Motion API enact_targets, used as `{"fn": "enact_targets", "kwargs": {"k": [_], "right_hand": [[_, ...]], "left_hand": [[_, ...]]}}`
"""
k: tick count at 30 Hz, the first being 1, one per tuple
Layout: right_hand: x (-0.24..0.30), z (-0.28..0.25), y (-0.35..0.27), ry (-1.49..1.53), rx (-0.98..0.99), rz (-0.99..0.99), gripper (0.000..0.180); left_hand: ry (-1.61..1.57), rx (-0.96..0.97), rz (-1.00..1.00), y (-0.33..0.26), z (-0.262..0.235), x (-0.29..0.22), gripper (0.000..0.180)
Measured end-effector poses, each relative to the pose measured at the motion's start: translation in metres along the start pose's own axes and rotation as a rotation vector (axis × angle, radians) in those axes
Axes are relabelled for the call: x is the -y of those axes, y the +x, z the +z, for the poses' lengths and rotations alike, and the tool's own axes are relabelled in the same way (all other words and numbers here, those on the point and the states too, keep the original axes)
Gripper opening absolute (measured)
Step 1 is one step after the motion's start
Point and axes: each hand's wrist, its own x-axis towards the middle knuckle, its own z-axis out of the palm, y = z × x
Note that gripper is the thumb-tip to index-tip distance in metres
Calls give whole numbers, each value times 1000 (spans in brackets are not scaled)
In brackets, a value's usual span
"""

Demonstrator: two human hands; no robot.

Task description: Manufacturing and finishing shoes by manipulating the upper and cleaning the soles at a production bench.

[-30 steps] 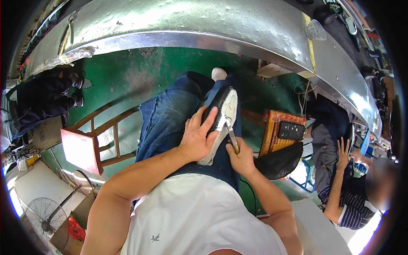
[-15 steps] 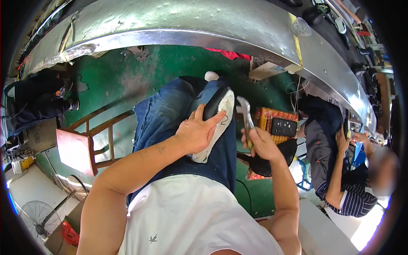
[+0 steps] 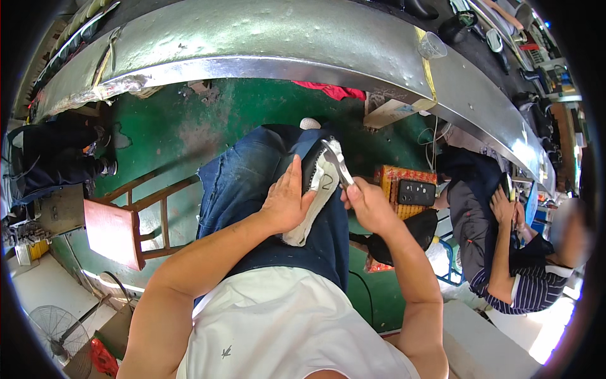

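A shoe (image 3: pixel 320 192) with a dark upper lies sole up, slantwise across my lap. Its pale underside has a ragged edge and a dark pen mark. My left hand (image 3: pixel 287 201) rests along the shoe's left side, fingers stretched out flat and thumb by the sole's edge. Closed around the handle of a metal hammer (image 3: pixel 341 170), my right hand (image 3: pixel 369 205) is just right of the shoe. The hammer's head lies over the sole near the toe; whether it touches is hard to tell.
A metal-covered bench (image 3: pixel 252 38) curves across the far side, with a clear plastic cup (image 3: pixel 432 45) on it. To the left stands a wooden stool (image 3: pixel 113 232). A black phone (image 3: pixel 416 191) lies on a red-and-yellow box at right. Beyond sits a person in a striped shirt (image 3: pixel 533 287).
My right hand has brought the hammer left, from beside the shoe to over the sole's toe end. My left hand's fingers have drawn off the sole and together along the shoe's side.
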Motion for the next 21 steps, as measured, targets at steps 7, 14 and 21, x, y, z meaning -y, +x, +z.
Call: {"fn": "enact_targets", "kwargs": {"k": [7, 14, 21], "right_hand": [[-8, 21, -24, -271, 2, -87, 38], [-2, 4, -62, 1, 257, 333, 25], [1, 43, -71, -485, 79, -277, 32]], "left_hand": [[-19, 104, -57, 2, -13, -8, 97], [-388, 353, -246, 27, -47, 1, 111], [-491, 421, -208, 39, -40, 7, 114]]}}
